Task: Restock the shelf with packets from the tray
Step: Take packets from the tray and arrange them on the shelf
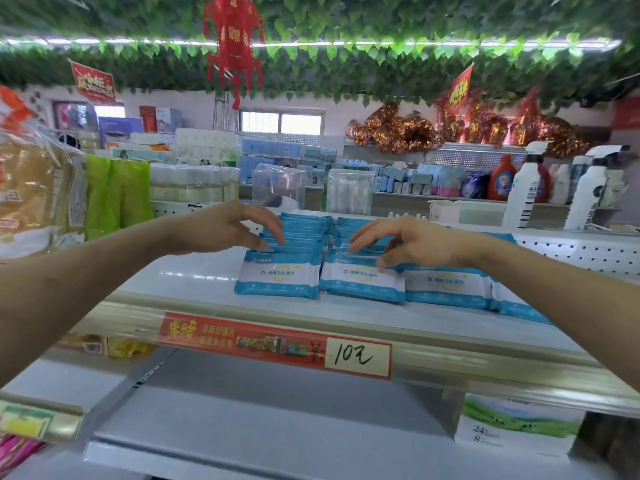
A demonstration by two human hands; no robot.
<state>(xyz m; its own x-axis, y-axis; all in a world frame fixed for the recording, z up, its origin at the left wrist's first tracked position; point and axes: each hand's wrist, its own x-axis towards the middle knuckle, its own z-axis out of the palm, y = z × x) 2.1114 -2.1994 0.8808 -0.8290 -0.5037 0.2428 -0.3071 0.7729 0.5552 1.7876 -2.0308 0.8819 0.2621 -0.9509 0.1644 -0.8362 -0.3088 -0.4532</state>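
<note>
The left hand (239, 230) and right hand (412, 244) rested loose-fingered, gripping nothing, atop the blue packets (277, 277) on the shelf (194, 278); light, even presses would best square the rows.

Leafy ceiling (381, 22), strip light (346, 44), back window (282, 123).

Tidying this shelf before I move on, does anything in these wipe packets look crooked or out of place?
Slightly: the front packet of the second row, below the right hand, sits skewed, its right end overlapping the neighbouring packet.
</note>
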